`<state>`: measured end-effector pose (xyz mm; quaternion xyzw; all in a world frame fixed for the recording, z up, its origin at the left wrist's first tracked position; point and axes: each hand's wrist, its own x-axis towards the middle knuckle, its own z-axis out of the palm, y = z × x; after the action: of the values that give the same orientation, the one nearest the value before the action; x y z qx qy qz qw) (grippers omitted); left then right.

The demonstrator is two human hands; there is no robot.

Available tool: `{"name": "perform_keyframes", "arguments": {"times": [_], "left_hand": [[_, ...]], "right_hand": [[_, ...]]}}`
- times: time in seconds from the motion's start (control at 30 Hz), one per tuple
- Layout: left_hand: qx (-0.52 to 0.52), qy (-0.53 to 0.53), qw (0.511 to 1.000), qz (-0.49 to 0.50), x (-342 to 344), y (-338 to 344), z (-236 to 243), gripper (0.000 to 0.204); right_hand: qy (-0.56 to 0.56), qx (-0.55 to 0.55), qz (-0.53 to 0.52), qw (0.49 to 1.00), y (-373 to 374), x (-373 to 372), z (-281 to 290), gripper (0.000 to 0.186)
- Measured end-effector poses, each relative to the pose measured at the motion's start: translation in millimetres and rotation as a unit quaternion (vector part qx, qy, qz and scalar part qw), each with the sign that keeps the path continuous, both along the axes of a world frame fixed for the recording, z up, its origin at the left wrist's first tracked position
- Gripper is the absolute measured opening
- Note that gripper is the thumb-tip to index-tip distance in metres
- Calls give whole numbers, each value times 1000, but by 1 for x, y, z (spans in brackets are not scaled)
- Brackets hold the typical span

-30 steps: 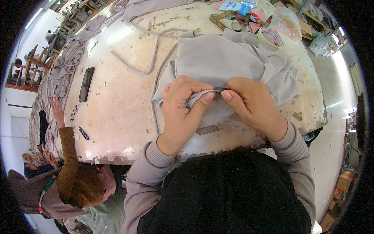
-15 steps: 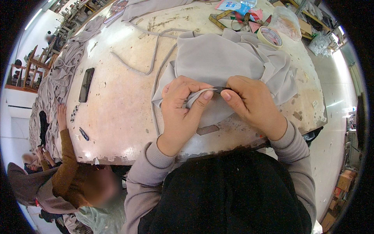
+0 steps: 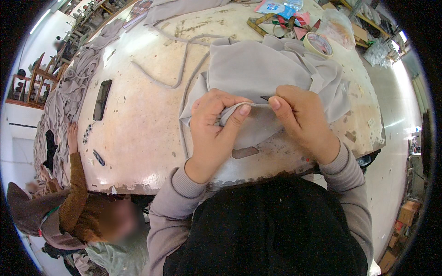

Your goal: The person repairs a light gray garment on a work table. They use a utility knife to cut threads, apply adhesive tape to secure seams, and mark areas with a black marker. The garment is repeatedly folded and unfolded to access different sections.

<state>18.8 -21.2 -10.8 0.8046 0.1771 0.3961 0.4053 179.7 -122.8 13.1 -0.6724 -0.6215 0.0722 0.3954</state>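
My left hand (image 3: 212, 122) is closed, pinching a folded edge of grey cloth (image 3: 258, 64) between thumb and forefinger. The rest of the cloth is heaped on the table beyond and beneath both hands. My right hand (image 3: 301, 117) is also closed, a short way to the right. From its fingers a small dark pointed tool (image 3: 265, 97) sticks out toward the left; its tip looks like a snips blade, but the fist hides the rest. The cloth's pinched edge runs from my left fingertips toward my right thumb. Whether the right fingers touch it I cannot tell.
On the worn table (image 3: 138, 124) lie a phone (image 3: 102, 100), a small dark tool (image 3: 99, 158) and a grey cord (image 3: 179, 69). A tape roll (image 3: 317, 44) and measuring tape (image 3: 258, 24) lie far right. At left, a co-worker's hand (image 3: 72, 138) rests by piled grey cloth (image 3: 69, 87).
My right hand has drawn a little to the right, away from my left, taking the dark tool's tip off the pinched edge. My left hand stays nearly still. The co-worker has shifted slightly.
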Motion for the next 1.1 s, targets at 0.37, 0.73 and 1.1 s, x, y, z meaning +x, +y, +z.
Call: {"name": "perform_keyframes", "arguments": {"times": [0.37,0.73,1.1], "left_hand": [[-12,2,999,48,3,-4,2,9],[-45,-12,999,26,3,-3,1,11],[-317,-6,943,-99,5,-9,-3,20]], "right_hand": [[-45,-20,17,999,0,0,-5,44],[67,-9,21,997,0,3,-4,41],[423,-47,90,900,13,-2,-11,21]]}}
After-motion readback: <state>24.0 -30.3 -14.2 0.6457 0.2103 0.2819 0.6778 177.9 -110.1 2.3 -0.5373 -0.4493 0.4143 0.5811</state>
